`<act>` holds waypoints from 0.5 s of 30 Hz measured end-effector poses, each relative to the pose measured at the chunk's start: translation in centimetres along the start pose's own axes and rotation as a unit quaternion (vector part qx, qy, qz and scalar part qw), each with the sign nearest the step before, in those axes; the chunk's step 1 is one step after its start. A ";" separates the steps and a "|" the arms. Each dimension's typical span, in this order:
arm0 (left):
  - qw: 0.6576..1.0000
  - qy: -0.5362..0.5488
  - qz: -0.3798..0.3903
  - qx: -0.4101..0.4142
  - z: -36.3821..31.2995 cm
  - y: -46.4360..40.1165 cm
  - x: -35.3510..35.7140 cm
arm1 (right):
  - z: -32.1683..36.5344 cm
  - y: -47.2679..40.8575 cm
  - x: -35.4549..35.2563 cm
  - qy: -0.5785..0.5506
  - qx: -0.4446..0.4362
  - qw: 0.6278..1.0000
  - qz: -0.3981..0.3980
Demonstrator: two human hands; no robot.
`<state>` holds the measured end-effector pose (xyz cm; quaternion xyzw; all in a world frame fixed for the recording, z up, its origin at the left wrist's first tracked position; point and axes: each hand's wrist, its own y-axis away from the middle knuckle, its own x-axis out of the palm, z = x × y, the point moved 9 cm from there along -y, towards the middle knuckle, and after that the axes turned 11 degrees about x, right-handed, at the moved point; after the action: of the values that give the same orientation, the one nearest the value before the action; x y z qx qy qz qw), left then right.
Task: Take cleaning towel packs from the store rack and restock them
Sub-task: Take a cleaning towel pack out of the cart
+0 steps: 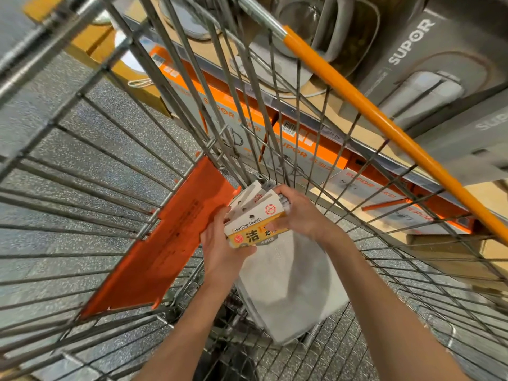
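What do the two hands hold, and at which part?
Both grip the cleaning towel packs by their card headers: left hand at the left end, right hand at the right.

Cart (82,166): wire mesh, orange handle (384,125), orange flap (165,243) folded inside.
In cart: grey cloth (291,284) on mesh bottom.
Floor (35,119): grey, speckled, under cart.

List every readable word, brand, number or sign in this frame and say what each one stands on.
"cleaning towels" and "洁": yellow-and-white card header of the cleaning towel packs, held by the left hand and right hand.
"SUPOR": grey appliance box.
"SUPOR": orange-and-white shelf boxes.
Barcode digits, price tag, embossing on the orange plastic cart flap: unreadable.
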<state>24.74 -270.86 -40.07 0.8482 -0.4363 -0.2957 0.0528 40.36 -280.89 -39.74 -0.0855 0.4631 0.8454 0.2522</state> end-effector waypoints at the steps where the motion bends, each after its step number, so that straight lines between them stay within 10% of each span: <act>1: 1.000 0.007 0.007 0.006 -0.2 -0.2 0.0 | 0.0 0.0 -0.1 0.011 -0.003 1.000 -0.006; 15: 0.992 0.109 0.068 0.002 -1.6 0.2 0.1 | 1.0 3.1 -0.8 -0.018 -0.032 0.999 -0.011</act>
<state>25.54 -271.28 -38.72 0.8441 -0.4849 -0.1960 0.1184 39.59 -281.75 -36.57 -0.0830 0.4300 0.8585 0.2670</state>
